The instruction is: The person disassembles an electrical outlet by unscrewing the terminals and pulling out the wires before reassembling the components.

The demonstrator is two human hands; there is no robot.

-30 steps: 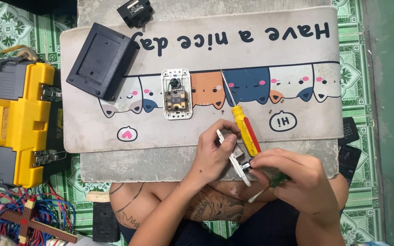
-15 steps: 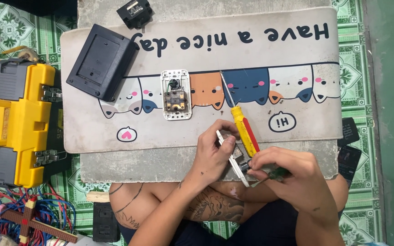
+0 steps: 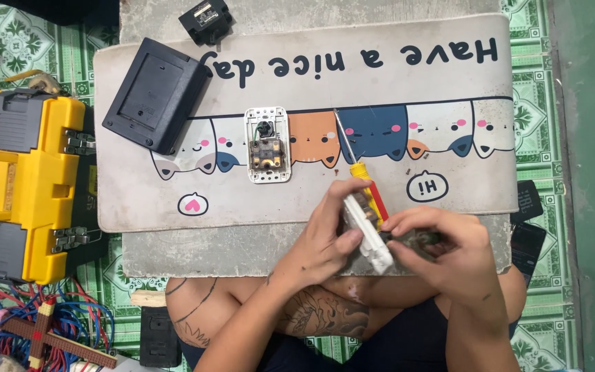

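Observation:
My left hand grips a small white plastic switch part by its near side, over the front edge of the mat. My right hand pinches a small dark piece against the white part's right end. A yellow and red screwdriver lies on the mat just behind my hands, its shaft pointing away from me. A white wall-switch frame with exposed metal inside rests on the mat, left of the screwdriver.
The printed mat covers a grey slab. A black box cover lies at the mat's far left and a small black block beyond it. A yellow toolbox stands to the left, with tangled wires near it.
My hands have shifted slightly and turned the white part between them. The screwdriver and the switch frame have stayed where they were.

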